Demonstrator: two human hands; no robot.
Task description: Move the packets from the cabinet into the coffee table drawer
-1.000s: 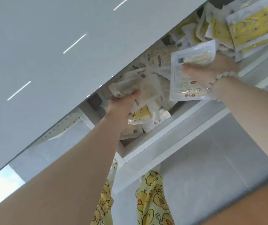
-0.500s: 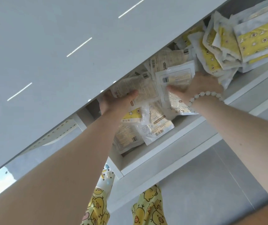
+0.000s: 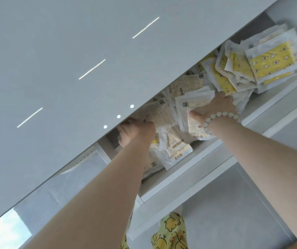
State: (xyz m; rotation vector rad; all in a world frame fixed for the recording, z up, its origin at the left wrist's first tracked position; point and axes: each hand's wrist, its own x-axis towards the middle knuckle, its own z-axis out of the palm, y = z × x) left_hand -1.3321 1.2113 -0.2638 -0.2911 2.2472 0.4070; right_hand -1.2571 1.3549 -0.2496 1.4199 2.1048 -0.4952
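The coffee table drawer (image 3: 189, 170) stands pulled out under the white tabletop (image 3: 72, 69) and holds several packets. My left hand (image 3: 137, 132) reaches in under the tabletop edge and grips a beige printed packet (image 3: 159, 114). My right hand (image 3: 216, 108), with a bead bracelet on the wrist, pinches a white packet (image 3: 194, 106) with the thumb on its face, low over the pile in the drawer. A heap of yellow patterned packets (image 3: 273, 62) fills the drawer's right part. More white packets (image 3: 177, 155) lie by the front wall.
The tabletop overhangs the back of the drawer and hides part of my left hand's fingers. Grey floor tiles (image 3: 225, 203) lie below the drawer front. My yellow duck-print trousers (image 3: 171, 230) show at the bottom.
Both hands have gone deeper into the drawer with their packets. The right hand moved left from the yellow heap toward the middle pile; the left slid further under the tabletop.
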